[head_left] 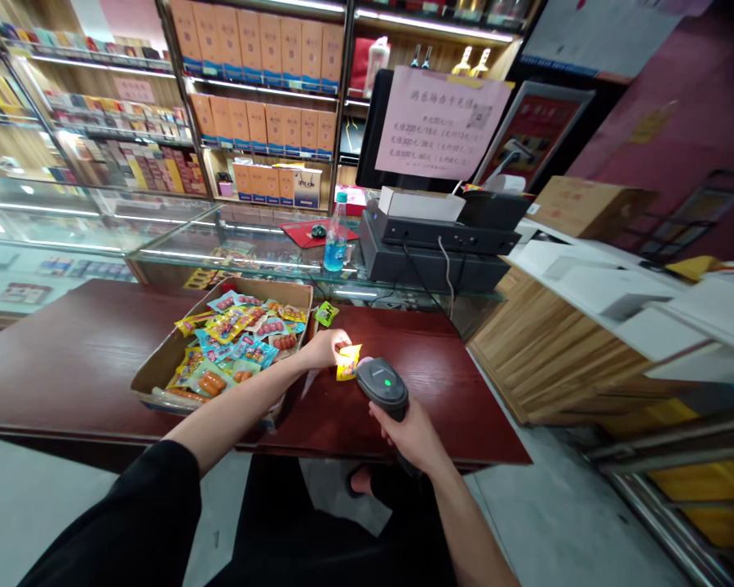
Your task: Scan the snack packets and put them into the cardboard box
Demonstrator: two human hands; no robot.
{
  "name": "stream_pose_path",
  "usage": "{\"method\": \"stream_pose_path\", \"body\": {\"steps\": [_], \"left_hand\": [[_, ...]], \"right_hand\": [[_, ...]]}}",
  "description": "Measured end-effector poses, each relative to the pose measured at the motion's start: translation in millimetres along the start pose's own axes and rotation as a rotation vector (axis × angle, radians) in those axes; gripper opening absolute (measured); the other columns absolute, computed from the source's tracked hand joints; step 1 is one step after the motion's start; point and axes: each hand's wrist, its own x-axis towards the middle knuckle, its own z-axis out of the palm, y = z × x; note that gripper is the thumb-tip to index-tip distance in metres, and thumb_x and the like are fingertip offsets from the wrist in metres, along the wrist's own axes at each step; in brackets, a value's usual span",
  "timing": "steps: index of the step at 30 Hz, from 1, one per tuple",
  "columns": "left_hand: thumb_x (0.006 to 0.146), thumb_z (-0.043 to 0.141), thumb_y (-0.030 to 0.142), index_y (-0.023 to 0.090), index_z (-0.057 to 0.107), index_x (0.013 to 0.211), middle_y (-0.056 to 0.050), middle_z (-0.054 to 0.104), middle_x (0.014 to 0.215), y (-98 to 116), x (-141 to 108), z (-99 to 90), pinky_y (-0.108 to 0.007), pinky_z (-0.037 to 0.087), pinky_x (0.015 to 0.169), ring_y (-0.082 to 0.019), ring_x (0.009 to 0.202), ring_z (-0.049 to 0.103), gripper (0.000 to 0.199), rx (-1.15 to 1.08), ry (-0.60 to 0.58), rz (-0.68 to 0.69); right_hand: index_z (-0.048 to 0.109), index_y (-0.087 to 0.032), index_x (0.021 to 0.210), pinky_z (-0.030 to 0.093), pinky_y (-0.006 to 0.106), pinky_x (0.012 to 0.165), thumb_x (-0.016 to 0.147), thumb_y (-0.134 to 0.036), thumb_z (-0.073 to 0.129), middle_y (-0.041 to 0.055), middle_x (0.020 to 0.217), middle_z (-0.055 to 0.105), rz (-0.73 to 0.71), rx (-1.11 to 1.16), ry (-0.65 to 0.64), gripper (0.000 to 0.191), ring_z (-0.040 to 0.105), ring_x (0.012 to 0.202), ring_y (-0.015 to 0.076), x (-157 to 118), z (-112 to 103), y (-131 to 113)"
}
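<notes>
My left hand (329, 349) is closed on the edge of a small yellow snack packet (348, 364), held just above the dark red table. In my right hand (411, 430) is a grey handheld barcode scanner (384, 385), its handle wrapped by my fingers. A green light shows on top of the scanner, and its front faces the packet, where a bright patch of light falls. Left of my left hand stands a shallow cardboard box (159, 359) with many colourful snack packets (232, 326). A green packet (326, 314) lies behind my left hand, near the box.
A dark red wooden table (465, 408) carries the box. Behind it, a glass counter (183, 236) holds a bottle of blue drink (336, 236), a monitor with a pink notice (437, 122) and black equipment with cables (434, 261). Shelves of orange boxes (260, 45) line the back.
</notes>
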Motion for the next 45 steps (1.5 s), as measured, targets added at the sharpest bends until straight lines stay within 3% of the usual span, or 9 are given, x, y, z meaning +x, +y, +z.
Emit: {"method": "stream_pose_path", "body": {"steps": [6, 11, 16, 19, 26, 31, 37, 41, 45], "left_hand": [[0.062, 0.073, 0.027, 0.013, 0.062, 0.090, -0.003, 0.069, 0.076, 6, 1, -12.0, -0.021, 0.046, 0.059, -0.014, 0.068, 0.064, 0.033, -0.185, 0.013, -0.048], [0.069, 0.070, 0.036, 0.012, 0.062, 0.101, -0.005, 0.071, 0.083, 14, -31, -110.1, -0.023, 0.049, 0.065, -0.015, 0.072, 0.066, 0.041, -0.183, 0.102, -0.057], [0.068, 0.071, 0.036, 0.016, 0.071, 0.096, -0.006, 0.072, 0.092, 7, -76, -184.0, -0.026, 0.049, 0.078, -0.021, 0.085, 0.066, 0.034, 0.371, 0.270, -0.198], [0.073, 0.067, 0.033, 0.017, 0.072, 0.095, -0.007, 0.073, 0.095, 8, -71, -170.6, -0.026, 0.048, 0.083, -0.021, 0.089, 0.066, 0.028, 0.507, 0.296, -0.209], [0.065, 0.069, 0.012, 0.018, 0.073, 0.091, -0.013, 0.071, 0.099, 22, 2, -62.7, -0.037, 0.042, 0.096, -0.029, 0.103, 0.062, 0.027, 0.543, -0.038, 0.033], [0.047, 0.077, 0.002, 0.014, 0.065, 0.065, -0.017, 0.070, 0.084, 17, 33, -9.4, -0.055, 0.032, 0.101, -0.039, 0.103, 0.061, 0.024, 0.695, -0.245, -0.110], [0.043, 0.081, 0.009, 0.016, 0.059, 0.062, -0.009, 0.068, 0.074, 1, 35, -8.5, -0.049, 0.036, 0.097, -0.033, 0.092, 0.064, 0.029, 0.603, -0.225, -0.093], [0.052, 0.078, 0.019, 0.019, 0.061, 0.064, 0.001, 0.062, 0.062, -3, 35, -20.6, -0.026, 0.046, 0.073, -0.017, 0.070, 0.062, 0.021, 0.337, -0.217, -0.082], [0.060, 0.079, 0.031, 0.017, 0.058, 0.065, 0.004, 0.058, 0.055, -3, 38, -21.2, -0.021, 0.044, 0.056, -0.010, 0.053, 0.054, 0.026, -0.047, -0.119, -0.163]], "right_hand": [[0.062, -0.015, 0.094, 0.041, 0.022, 0.040, 0.081, -0.048, 0.062, 0.0000, 0.052, 0.061, 0.037, 0.013, 0.003, 0.036, 0.054, 0.040, 0.0135, -6, -5, -2], [0.062, -0.014, 0.093, 0.040, 0.023, 0.040, 0.080, -0.054, 0.062, -0.0008, 0.051, 0.058, 0.058, 0.046, -0.039, 0.042, 0.051, 0.039, 0.0128, 1, -4, 7], [0.060, -0.015, 0.088, 0.041, 0.023, 0.041, 0.081, -0.056, 0.061, -0.0006, 0.052, 0.058, -0.005, 0.089, -0.079, 0.042, 0.050, 0.040, 0.0124, 11, 8, 14], [0.059, -0.015, 0.086, 0.041, 0.024, 0.041, 0.080, -0.055, 0.062, -0.0003, 0.052, 0.058, -0.018, 0.100, -0.085, 0.040, 0.050, 0.040, 0.0125, 11, 11, 14], [0.060, -0.014, 0.094, 0.041, 0.023, 0.040, 0.081, -0.051, 0.062, -0.0012, 0.052, 0.059, 0.051, 0.110, -0.013, 0.040, 0.052, 0.041, 0.0131, -4, -9, 15], [0.060, -0.015, 0.091, 0.041, 0.022, 0.041, 0.081, -0.047, 0.064, -0.0015, 0.051, 0.059, 0.079, 0.081, 0.097, 0.034, 0.052, 0.041, 0.0126, -22, -23, 22], [0.060, -0.015, 0.089, 0.044, 0.023, 0.043, 0.081, -0.045, 0.064, 0.0012, 0.059, 0.064, 0.102, 0.088, 0.130, 0.031, 0.057, 0.045, 0.0140, -27, -29, 25], [0.061, -0.016, 0.092, 0.042, 0.022, 0.041, 0.081, -0.046, 0.063, 0.0003, 0.055, 0.062, 0.099, 0.098, 0.093, 0.032, 0.057, 0.043, 0.0140, -20, -21, 24], [0.061, -0.015, 0.093, 0.043, 0.023, 0.041, 0.081, -0.047, 0.062, 0.0019, 0.060, 0.065, 0.086, 0.100, 0.062, 0.034, 0.058, 0.043, 0.0143, -15, -12, 23]]}}
